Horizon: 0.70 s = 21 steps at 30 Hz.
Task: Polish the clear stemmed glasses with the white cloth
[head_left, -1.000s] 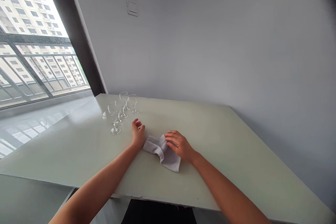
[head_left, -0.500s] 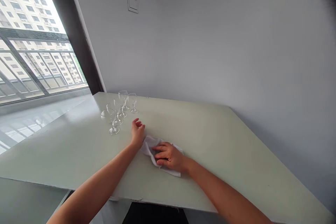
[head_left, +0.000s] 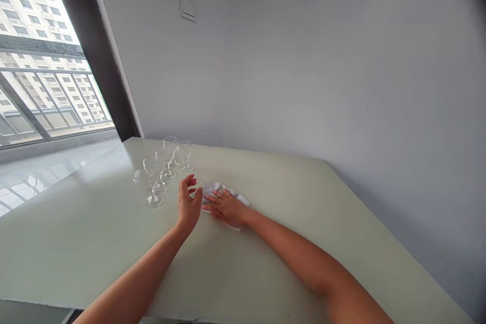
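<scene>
Cloth [head_left: 213,187], white and rumpled, lies on the pale tabletop [head_left: 228,278] near the middle of the scene, partly covered by the right hand [head_left: 226,207]. That hand presses palm down on it, fingers stretched toward the left and slightly apart; they rest on the fabric without clamping it. Just left of the cloth, the left hand [head_left: 189,207] is loosely curled, its thumb apart from the bent fingers; whether its edge touches the fabric, I cannot tell. Farther left stand five clear stemmed wine glasses [head_left: 162,185], upright in a close group, their bowls overlapping in the view; the nearest of them is beside the left hand, with a gap between. At the far side, a grey wall [head_left: 304,61] carries a square light switch [head_left: 187,8], and at the far left a dark frame [head_left: 94,50] borders a window with a railing [head_left: 56,73] outside.
</scene>
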### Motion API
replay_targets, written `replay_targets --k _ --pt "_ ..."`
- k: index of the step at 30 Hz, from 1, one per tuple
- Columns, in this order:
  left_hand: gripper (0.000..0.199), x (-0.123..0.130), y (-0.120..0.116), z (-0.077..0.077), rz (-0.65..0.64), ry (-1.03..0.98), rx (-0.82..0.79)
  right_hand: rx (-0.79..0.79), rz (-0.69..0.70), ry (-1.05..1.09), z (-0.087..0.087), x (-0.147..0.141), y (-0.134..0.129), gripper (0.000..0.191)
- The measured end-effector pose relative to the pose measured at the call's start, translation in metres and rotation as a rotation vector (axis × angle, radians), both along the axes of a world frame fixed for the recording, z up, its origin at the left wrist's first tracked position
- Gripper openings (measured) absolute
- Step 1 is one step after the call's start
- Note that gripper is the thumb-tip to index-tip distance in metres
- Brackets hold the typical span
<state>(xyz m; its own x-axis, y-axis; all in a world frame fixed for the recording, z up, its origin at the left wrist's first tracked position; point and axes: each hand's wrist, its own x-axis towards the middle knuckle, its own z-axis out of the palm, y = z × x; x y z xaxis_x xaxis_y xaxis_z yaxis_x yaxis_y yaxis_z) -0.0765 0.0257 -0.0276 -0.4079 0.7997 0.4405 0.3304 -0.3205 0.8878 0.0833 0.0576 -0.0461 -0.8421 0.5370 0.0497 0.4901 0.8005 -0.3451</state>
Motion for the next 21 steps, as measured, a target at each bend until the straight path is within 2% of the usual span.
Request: replay_targets --k 3,5,8,11,14,17,19,21 --pt "0.037 -0.003 0.006 -0.009 0.0 0.01 -0.032 -0.019 -0.175 -0.047 -0.004 0.004 0.058 0.045" --pt "0.037 -0.004 0.01 -0.015 -0.009 0.022 -0.076 -0.019 -0.324 -0.073 -0.005 0.021 0.09 0.045" --pt "0.038 -0.004 0.015 -0.022 -0.023 -0.015 -0.194 0.003 -0.561 -0.1 -0.006 0.068 0.125 0.046" --pt "0.036 -0.005 0.021 -0.025 -0.011 -0.072 -0.317 0.021 -0.772 -0.128 -0.008 0.135 0.142 0.048" --pt "0.035 -0.006 0.026 -0.028 -0.016 -0.041 -0.366 0.021 -0.991 -0.18 -0.01 0.21 0.138 0.05" --pt "0.036 -0.006 0.027 -0.029 -0.029 0.023 -0.371 0.015 -1.196 -0.236 -0.01 0.279 0.113 0.051" --pt "0.036 -0.006 0.028 -0.03 -0.028 0.042 -0.379 0.012 -1.311 -0.267 -0.009 0.313 0.091 0.053" --pt "0.037 -0.004 0.028 -0.031 -0.025 0.043 -0.386 0.013 -1.399 -0.293 -0.008 0.334 0.069 0.055"
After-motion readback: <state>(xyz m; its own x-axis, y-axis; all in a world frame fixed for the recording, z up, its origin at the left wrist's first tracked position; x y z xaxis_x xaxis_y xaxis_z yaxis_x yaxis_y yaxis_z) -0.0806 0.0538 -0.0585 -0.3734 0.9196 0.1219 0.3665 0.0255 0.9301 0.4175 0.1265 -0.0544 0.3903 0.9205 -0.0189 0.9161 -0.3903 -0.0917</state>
